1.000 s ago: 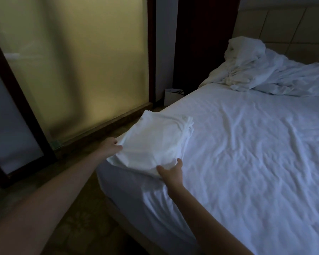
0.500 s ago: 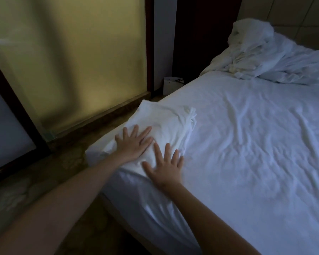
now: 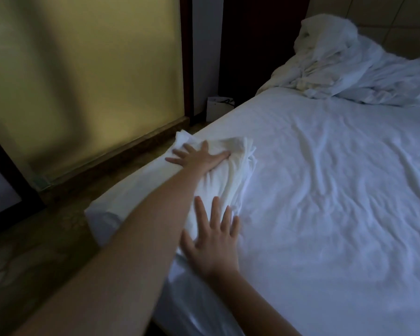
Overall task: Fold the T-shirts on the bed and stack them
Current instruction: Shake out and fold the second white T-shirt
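The folded white T-shirts [image 3: 230, 177] lie as a stack on the bed [image 3: 325, 214], along its left edge and a little up from the near left corner. The layered edges of the stack face the middle of the bed.

Left hand [image 3: 199, 159]: laid flat on the far part of the stack, palm down, fingers [image 3: 177, 159] straight and spread. It presses on the cloth, which dents and creases under the palm, and grips nothing. The forearm crosses the near part of the stack.

Right hand [image 3: 212, 242]: palm down at the near end of the stack, fingers [image 3: 215, 209] straight and spread, nothing grasped. The fingertips lie on the cloth of the stack. Whether the heel of the hand rests on the stack or on the sheet cannot be told, as both are white.

Surface: a white fitted sheet, wrinkled across its whole width. A crumpled heap of white bedding [image 3: 349, 69] sits at the far end, against a panelled headboard [image 3: 398, 23], well apart from the stack.

Room: dim. A frosted yellowish glass panel [image 3: 95, 76] in a dark frame stands to the left of the bed. A small white bag [image 3: 218, 108] stands on the floor [image 3: 46, 251] between the panel and the bed's left edge.
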A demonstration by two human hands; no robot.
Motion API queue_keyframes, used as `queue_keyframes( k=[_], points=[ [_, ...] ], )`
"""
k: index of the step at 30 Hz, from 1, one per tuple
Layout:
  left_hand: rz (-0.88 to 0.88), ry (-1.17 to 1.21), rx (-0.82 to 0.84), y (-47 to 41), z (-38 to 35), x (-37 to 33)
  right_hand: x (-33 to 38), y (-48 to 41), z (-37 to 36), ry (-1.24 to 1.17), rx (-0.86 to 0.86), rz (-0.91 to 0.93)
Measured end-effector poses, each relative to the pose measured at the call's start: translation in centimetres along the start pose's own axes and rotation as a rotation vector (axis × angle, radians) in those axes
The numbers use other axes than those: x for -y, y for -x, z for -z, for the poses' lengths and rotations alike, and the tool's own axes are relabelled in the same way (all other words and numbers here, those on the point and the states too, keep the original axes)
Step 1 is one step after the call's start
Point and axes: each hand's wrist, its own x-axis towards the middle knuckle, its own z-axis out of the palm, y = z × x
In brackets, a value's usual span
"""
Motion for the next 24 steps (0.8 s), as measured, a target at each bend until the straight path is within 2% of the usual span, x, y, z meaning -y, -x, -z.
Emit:
queue_keyframes(
  k=[4,9,13,15,17,19,24],
  points=[
    [0.024,-0.050,-0.014,-1.9,-1.1,-0.1,-0.2,-0.2,0.0,-0.010,-0.015,0.012],
    [-0.043,-0.051,-0.027,-1.2,-1.2,0.3,-0.2,0.0,-0.2,-0.013,-0.020,0.001],
    [-0.310,-0.009,-0.039,1.6,1.2,3.5,-0.1,-0.1,-0.4,-0.001,-0.038,-0.020],
    [-0.367,-0.097,-0.152,4.0,0.9,7.1,0.0,-0.1,-0.6,0.004,-0.048,-0.019],
    [-0.369,-0.147,-0.265,7.0,-1.2,10.8,-0.1,-0.1,-0.6,0.012,-0.052,-0.004],
    [-0.363,-0.088,-0.315,8.6,-2.7,12.5,-0.1,-0.1,-0.5,0.023,-0.048,0.005],
    [-0.338,-0.026,-0.318,9.2,-2.4,11.3,-0.2,0.6,0.2,-0.036,-0.025,0.014]
  ],
)
